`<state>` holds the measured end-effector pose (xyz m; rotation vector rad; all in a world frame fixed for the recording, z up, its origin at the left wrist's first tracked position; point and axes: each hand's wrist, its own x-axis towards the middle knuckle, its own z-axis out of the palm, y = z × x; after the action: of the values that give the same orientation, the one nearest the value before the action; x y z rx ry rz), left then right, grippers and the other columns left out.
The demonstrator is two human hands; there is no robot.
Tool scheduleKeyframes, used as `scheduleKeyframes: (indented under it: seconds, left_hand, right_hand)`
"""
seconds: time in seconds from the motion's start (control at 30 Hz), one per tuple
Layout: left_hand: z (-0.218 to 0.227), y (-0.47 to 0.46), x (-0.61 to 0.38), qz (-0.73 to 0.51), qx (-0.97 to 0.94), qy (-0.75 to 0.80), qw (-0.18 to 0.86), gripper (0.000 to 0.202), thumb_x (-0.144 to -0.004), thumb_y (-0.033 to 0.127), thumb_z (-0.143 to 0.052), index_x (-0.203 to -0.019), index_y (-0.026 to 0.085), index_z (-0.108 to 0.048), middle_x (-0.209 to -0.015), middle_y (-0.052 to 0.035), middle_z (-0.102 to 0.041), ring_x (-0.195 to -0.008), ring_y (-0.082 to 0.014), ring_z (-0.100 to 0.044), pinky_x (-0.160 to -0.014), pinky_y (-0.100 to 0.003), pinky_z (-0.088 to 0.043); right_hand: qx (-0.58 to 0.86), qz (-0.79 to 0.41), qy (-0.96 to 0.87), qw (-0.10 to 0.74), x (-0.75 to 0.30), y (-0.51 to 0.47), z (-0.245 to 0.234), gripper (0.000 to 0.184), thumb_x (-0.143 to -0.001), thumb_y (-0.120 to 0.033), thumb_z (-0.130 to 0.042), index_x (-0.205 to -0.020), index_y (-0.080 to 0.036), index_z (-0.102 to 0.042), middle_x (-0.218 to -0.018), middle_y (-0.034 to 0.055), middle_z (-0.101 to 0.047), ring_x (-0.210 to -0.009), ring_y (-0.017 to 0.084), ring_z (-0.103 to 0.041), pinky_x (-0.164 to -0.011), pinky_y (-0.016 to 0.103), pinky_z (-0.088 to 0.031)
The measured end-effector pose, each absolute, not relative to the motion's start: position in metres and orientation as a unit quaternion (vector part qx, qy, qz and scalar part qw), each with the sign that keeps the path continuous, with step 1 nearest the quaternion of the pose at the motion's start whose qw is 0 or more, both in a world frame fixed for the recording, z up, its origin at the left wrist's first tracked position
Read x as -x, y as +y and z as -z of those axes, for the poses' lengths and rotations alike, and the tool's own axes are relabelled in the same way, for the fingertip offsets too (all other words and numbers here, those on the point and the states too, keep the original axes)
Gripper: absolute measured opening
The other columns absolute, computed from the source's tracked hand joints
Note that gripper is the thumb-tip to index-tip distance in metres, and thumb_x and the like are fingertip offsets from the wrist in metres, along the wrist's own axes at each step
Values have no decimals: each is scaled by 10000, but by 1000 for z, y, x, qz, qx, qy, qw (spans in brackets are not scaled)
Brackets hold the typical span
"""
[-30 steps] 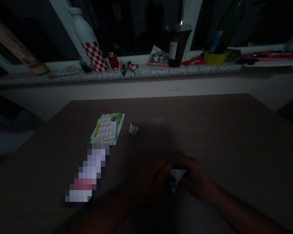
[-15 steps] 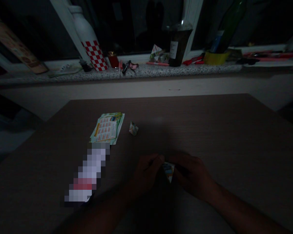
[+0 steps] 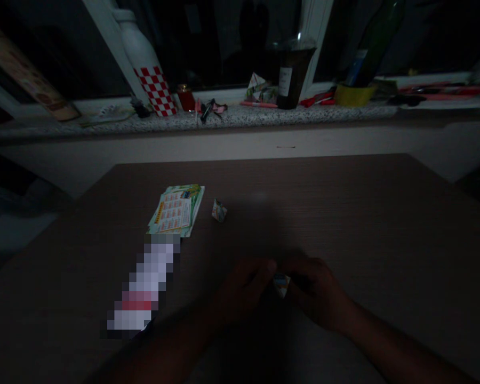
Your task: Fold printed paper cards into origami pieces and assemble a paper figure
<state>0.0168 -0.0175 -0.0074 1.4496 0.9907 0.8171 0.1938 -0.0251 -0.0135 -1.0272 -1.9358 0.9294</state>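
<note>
Between my hands is a small folded piece of printed paper [image 3: 281,285], a pointed triangle with blue and orange print. My left hand [image 3: 246,282] pinches it from the left, its thumb at the paper's upper edge. From the other side my right hand [image 3: 318,288] grips it, fingers curled and partly lost in shadow. Beyond my left hand, a second folded paper piece [image 3: 219,211] stands on the table, apart from both hands. A stack of printed paper sheets [image 3: 175,210] lies to its left.
A blurred-out, lit phone-like object [image 3: 148,285] lies below the stack on the dark wooden table [image 3: 364,213]. On the stone windowsill [image 3: 248,116] stand a white bottle with red checks [image 3: 156,88], a plastic cup [image 3: 292,80] and a green bottle [image 3: 378,42].
Both hands have shifted slightly, the left one rightward and closer to the right. The paper between them has moved a little right, and less of it shows.
</note>
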Motion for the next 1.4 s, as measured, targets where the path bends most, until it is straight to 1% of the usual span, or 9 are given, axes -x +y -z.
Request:
scheduleKeyframes:
  seconds: [0.1,0.27,0.4,0.53,0.73,0.83,1.0,1.17,1.4]
  left_hand:
    - [9,-19,-17,-351,-614,422,566,419,-890,455,-475,-604,160,-560,-587,19,-454,-577,-121,-398,-532,-220,-293]
    - [6,-19,-19,-326,-660,403,544,428,-930,433,-398,-633,165,-549,-590,20,-466,-573,-119,-418,-545,-220,-304]
    - [4,-19,-23,-320,-672,395,538,433,-933,450,-380,-658,161,-549,-605,17,-472,-566,-116,-411,-546,-218,-307]
    - [7,-19,-25,-317,-659,391,558,451,-929,468,-379,-633,159,-521,-593,26,-425,-549,-106,-366,-528,-217,-290]
    - [11,-22,-23,-343,-626,414,564,487,-903,502,-418,-593,151,-550,-572,15,-436,-550,-111,-370,-509,-221,-281]
    - [10,-21,-23,-337,-629,414,565,487,-908,496,-412,-608,144,-564,-575,12,-457,-548,-108,-385,-499,-215,-286]
    - [9,-17,-22,-349,-614,451,545,516,-920,520,-358,-567,155,-450,-536,39,-366,-513,-90,-325,-466,-207,-256]
    - [8,-16,-21,-353,-628,473,507,489,-931,490,-362,-581,157,-442,-542,42,-374,-516,-87,-336,-476,-209,-267]
    - [7,-16,-22,-354,-667,450,476,451,-962,410,-336,-609,157,-458,-549,47,-392,-511,-82,-350,-486,-204,-277]
  right_hand:
    - [404,-375,-753,360,-195,-25,16,106,-793,-153,-563,-708,-171,-624,-545,-36,-539,-484,87,-453,-458,204,-328]
    - [414,-430,-718,359,-192,-26,21,106,-780,-161,-587,-677,-168,-610,-560,-35,-530,-509,91,-452,-477,203,-345]
    - [427,-494,-648,392,-186,-26,22,195,-789,-225,-600,-608,-166,-557,-549,-36,-487,-506,93,-436,-476,205,-356]
    - [418,-525,-624,400,-184,-26,21,240,-786,-298,-636,-602,-166,-557,-560,-36,-496,-515,92,-436,-489,205,-375]
    - [365,-575,-623,386,-185,-25,18,238,-792,-331,-658,-638,-161,-598,-596,-33,-542,-548,89,-474,-543,203,-419]
    - [357,-584,-622,380,-185,-24,17,250,-798,-355,-657,-654,-159,-600,-622,-26,-548,-559,91,-468,-544,206,-410]
    - [362,-616,-607,348,-186,-26,12,198,-836,-345,-626,-781,-157,-600,-642,-36,-481,-558,82,-404,-510,190,-350]
    - [352,-637,-600,332,-187,-27,11,169,-826,-309,-638,-874,-154,-590,-751,-1,-537,-650,110,-460,-599,223,-401]
    - [333,-594,-644,349,-188,-27,11,179,-902,-340,-538,-837,-173,-538,-688,-38,-420,-604,92,-358,-549,197,-345]
